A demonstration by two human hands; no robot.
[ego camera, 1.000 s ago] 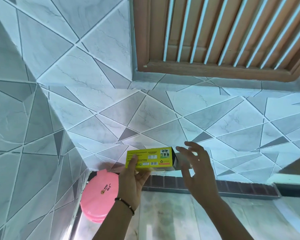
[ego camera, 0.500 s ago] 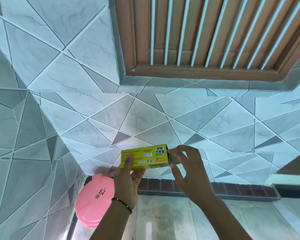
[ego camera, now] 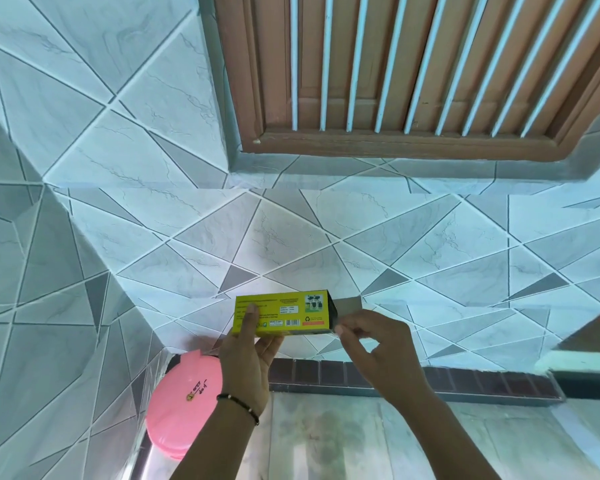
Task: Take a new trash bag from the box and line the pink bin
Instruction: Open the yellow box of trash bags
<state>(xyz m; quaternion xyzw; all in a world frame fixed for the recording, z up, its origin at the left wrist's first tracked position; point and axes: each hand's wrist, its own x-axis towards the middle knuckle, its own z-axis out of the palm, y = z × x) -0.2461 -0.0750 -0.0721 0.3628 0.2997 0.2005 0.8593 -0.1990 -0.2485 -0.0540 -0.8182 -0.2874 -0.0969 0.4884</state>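
A pale marbled floor [ego camera: 326, 441] fills the frame from five to seven o'clock. The pink bin [ego camera: 182, 403], lid shut, seems to stand on it at seven o'clock, close beside the tiled wall [ego camera: 66, 341].

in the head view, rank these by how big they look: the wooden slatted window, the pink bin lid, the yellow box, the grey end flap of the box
1. wooden slatted window, largest, though cut off by the frame
2. pink bin lid, partly hidden behind the left hand
3. yellow box
4. grey end flap, smallest, pinched by the right hand
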